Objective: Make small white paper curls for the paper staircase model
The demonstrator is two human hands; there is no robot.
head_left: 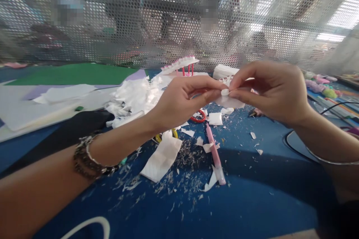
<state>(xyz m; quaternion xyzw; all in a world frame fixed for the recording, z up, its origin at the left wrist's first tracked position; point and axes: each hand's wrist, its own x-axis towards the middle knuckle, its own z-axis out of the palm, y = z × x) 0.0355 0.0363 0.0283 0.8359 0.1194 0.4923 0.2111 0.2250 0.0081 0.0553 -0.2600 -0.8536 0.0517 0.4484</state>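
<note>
My left hand [187, 97] and my right hand [269, 89] meet above the blue table [252, 194], fingertips pinched together on a small white paper piece [228, 99]. Both hands are closed on it, thumbs against forefingers. A bracelet circles my left wrist and a thin bangle my right. Below the hands lie a pink pen [214, 153], red-handled scissors [198, 116], a folded white paper strip [162, 158] and many white scraps.
A heap of white paper offcuts [134, 99] lies left of my hands. A white and pink model [181, 65] stands behind. Green and white sheets [73, 74] lie at far left. A black cable [297, 145] curves at right. A perforated metal screen [168, 15] backs the table, with people behind it.
</note>
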